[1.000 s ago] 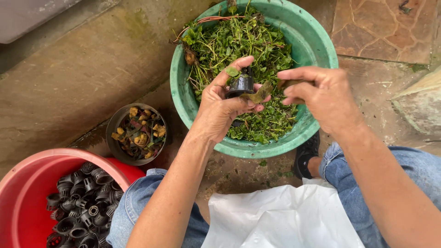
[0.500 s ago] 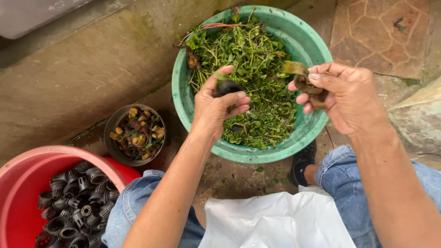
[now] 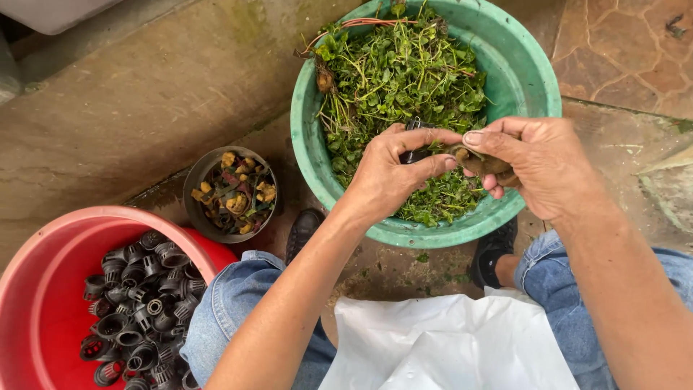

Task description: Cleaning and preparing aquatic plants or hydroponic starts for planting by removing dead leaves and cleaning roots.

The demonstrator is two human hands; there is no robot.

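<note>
Right over the middle of the green basin [image 3: 538,87], the left hand [image 3: 386,177] pinches a small black net pot [image 3: 413,153] between thumb and curled fingers; only a dark, ribbed sliver of the pot shows past the knuckles. Just beside it, touching at the fingertips, the right hand [image 3: 538,170] closes its thumb and fingers on a brown, soft-looking plug [image 3: 484,165], lumpy and damp in texture, with its tip pointing toward the pot. Both hands hang above a tangled heap of greens [image 3: 404,79]: thin pale stems, small round leaves, a few reddish runners at the far rim. The basin is round, smooth plastic, streaked with dirt on its inner wall.

Left of the basin, on rough, mossy concrete [image 3: 144,108], stands a small dark bowl [image 3: 195,184] holding yellow and brown cube-like scraps mixed with leaf bits. Nearer the person, at the lower left, a red plastic tub [image 3: 43,303] is partly filled with more black pots [image 3: 137,303], slotted and cup-shaped, lying jumbled on their sides. Blue denim knees [image 3: 231,303] frame a white plastic sheet [image 3: 440,347], crinkled and glossy, spread across the lap. Irregular stone paving [image 3: 621,50] lies at the upper right.
</note>
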